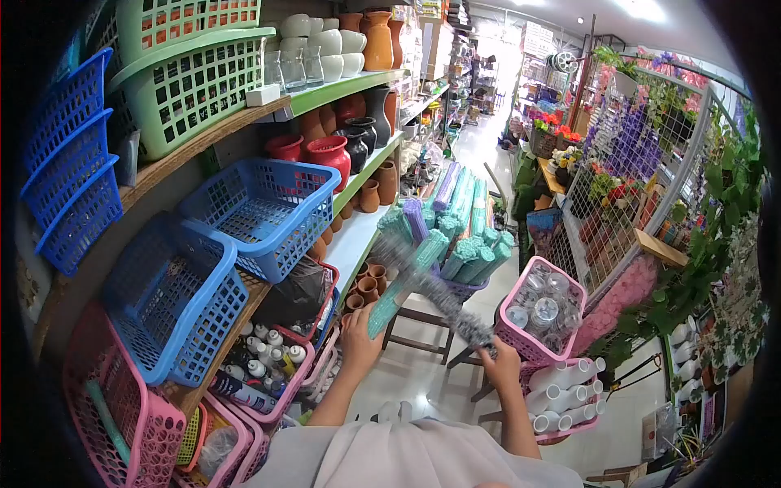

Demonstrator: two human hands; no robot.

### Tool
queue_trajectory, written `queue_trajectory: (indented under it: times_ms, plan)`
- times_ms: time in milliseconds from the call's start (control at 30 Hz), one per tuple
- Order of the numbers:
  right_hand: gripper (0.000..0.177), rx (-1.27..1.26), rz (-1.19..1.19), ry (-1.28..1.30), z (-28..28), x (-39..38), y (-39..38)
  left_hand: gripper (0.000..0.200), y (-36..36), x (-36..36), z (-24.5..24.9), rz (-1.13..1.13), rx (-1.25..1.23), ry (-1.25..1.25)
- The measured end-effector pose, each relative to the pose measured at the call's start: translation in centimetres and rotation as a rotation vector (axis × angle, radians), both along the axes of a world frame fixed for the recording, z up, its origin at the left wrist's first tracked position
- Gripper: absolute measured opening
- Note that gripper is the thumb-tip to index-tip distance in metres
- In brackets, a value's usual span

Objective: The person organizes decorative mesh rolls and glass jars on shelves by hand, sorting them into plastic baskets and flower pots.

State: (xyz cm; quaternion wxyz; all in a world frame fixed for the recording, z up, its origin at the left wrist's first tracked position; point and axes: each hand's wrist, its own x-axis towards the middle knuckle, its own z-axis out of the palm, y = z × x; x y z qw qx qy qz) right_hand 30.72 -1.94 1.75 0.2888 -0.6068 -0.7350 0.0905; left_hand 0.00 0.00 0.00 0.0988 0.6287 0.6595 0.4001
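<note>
Shelves (203, 142): blue baskets (268, 211) to our left.
Left hand (360, 332): our grip is closed round the lower end of a teal roll (384, 305), which slants up to the right.
Right hand (502, 363): our grip is wrapped tight on the near end of a grey roll (435, 289), crossing the teal one.
Behind: upright rolls (464, 244), bunched together.
Right: pink basket (569, 321) near our right hand.

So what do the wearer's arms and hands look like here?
Both hands are bare: no gloves, rings or watch show on the left hand or the right hand. The forearms are uncovered as far as they show. A pale off-white garment fills the bottom of the view; where its sleeves end cannot be told. No markings or straps visible.
</note>
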Motion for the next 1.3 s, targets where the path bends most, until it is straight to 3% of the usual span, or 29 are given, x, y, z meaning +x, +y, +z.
queue_trajectory:
  times_ms: [67, 100, 200, 267, 300, 367, 433, 500, 567, 633, 667, 733, 833, 867, 967, 1033, 1100, 1133, 1167, 1233, 1267, 1300]
  plan:
    - [0.037, -0.042, -0.177, 0.269, -0.4, -0.2, 0.3, 0.057, -0.1, 0.2, 0.1, -0.146, 0.042, -0.212]
    - [0.037, -0.036, -0.176, 0.271, -0.6, -0.4, 0.5, 0.057, 0.2, 0.3, 0.2, -0.147, 0.049, -0.21]
    - [0.036, 0.037, 0.151, 0.075, -1.6, 0.1, 0.2, 0.057, 0.9, 0.7, -1.4, -0.236, 0.042, -0.374]
    - [0.035, -0.033, 0.067, 0.063, 0.1, -0.1, 0.0, 0.056, 2.9, 0.1, -5.6, -0.198, 0.122, -0.253]
    - [0.035, -0.102, -0.02, 0.05, 0.8, -0.3, 0.0, 0.056, 2.4, 0.3, -4.4, -0.196, 0.12, -0.255]
    - [0.032, -0.034, -0.082, 0.197, 0.5, -0.4, 0.3, 0.053, 0.8, 1.0, -0.5, -0.321, -0.163, -1.124]
    - [0.031, 0.042, -0.152, 0.52, 0.7, -0.6, 0.6, 0.049, 1.2, 0.1, -0.7, -0.351, -0.212, -1.206]
    - [0.032, 0.062, -0.122, 0.51, -0.1, -0.5, 0.3, 0.045, 1.3, -0.6, -0.7, -0.366, -0.3, -1.474]
    - [0.034, -0.025, 0.108, 0.272, -0.9, -0.5, -0.1, 0.045, 1.4, -1.1, -1.4, -0.358, -0.35, -1.501]
    - [0.036, -0.076, 0.127, 0.172, 0.0, -1.1, -0.4, 0.049, 1.3, -1.2, -1.5, -0.41, -0.455, -1.73]
    - [0.037, -0.086, 0.048, 0.17, 0.2, -1.4, -0.2, 0.049, 1.2, -1.1, -1.5, -0.412, -0.46, -1.729]
    - [0.038, -0.095, -0.033, 0.168, 0.4, -1.4, 0.0, 0.054, 0.5, -0.4, 0.2, -0.823, -0.482, -1.853]
    - [0.037, -0.068, -0.087, 0.454, 0.8, -1.1, 0.5, 0.054, 0.7, 0.0, -0.3, -0.82, -0.525, -1.794]
    - [0.035, -0.011, -0.024, 0.314, 1.1, -1.0, 0.2, 0.052, 1.4, -0.1, -2.0, -0.831, -0.568, -1.866]
    - [0.036, 0.027, 0.094, 0.143, -0.5, 0.0, 0.6, 0.045, 1.8, 0.6, -0.9, -0.932, -0.62, -1.865]
    - [0.036, -0.028, -0.028, 0.15, 0.8, 0.2, 1.2, 0.056, 2.4, 1.3, -0.1, -0.974, -0.582, -1.864]
    - [0.036, 0.0, -0.152, 0.432, 1.1, 1.2, 3.2, 0.071, 2.9, 1.8, 1.1, -1.079, -0.569, -1.866]
    - [0.035, 0.105, -0.184, 0.419, 2.6, 0.9, 3.7, 0.082, 3.6, 1.9, 1.2, -1.057, -0.604, -1.834]
    - [0.035, 0.112, -0.187, 0.421, 2.2, 1.6, 5.3, 0.082, 4.2, 2.2, 1.7, -1.065, -0.605, -1.828]
    - [0.03, 0.084, -0.102, 0.77, 1.5, 2.8, 8.8, 0.081, 5.1, 2.7, 3.2, -1.067, -0.542, -1.724]
    - [0.024, -0.087, -0.082, 0.941, 2.1, 3.5, 9.9, 0.083, 6.0, 3.0, 3.3, -1.062, -0.533, -1.736]
    - [0.024, -0.085, -0.083, 0.942, 3.9, 3.5, 10.8, 0.083, 6.7, 3.3, 3.8, -1.063, -0.535, -1.733]
